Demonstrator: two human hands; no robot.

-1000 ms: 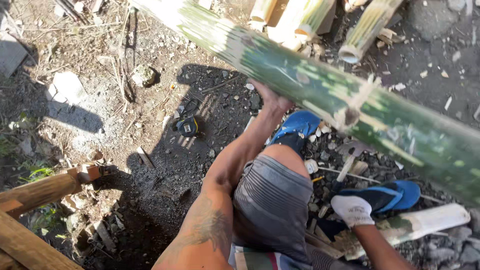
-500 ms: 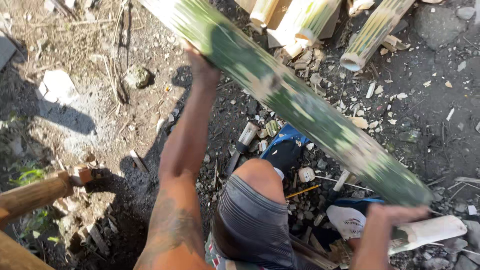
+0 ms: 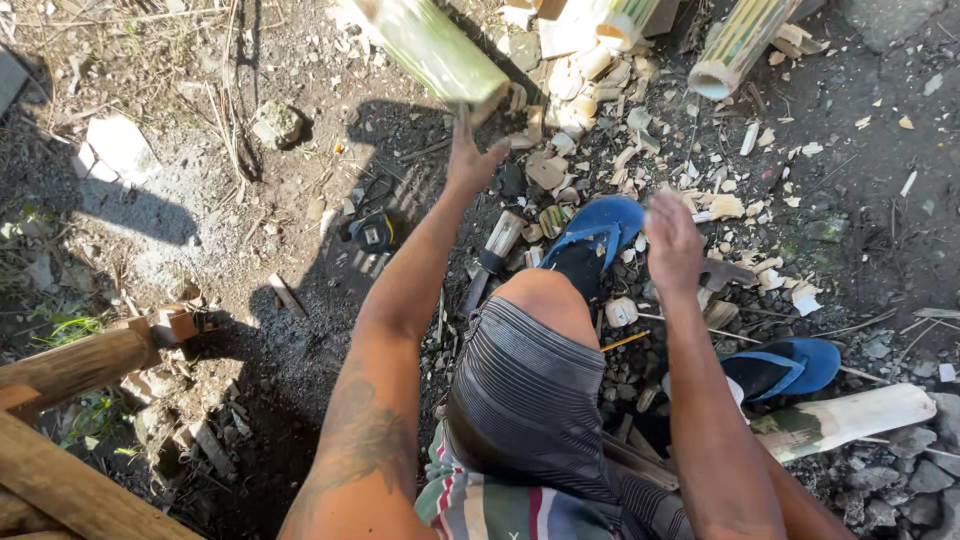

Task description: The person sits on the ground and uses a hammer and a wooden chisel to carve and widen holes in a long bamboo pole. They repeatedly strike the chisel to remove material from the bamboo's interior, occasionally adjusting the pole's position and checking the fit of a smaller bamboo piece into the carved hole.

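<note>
So nearest the camera there's a knee in grey striped shorts (image 3: 530, 390), with a split pale bamboo piece (image 3: 845, 420) lying on the ground off to the right by a blue flip-flop (image 3: 785, 365). Right hand (image 3: 672, 240) hangs over the chips, blurred, fingers loosely together, gripping nothing. Left hand (image 3: 470, 160) is further out, fingers spread, fingertips right at the cut end of a green bamboo pole (image 3: 435, 50) that slants up out of view. More bamboo sections (image 3: 735, 45) lie beyond.
</note>
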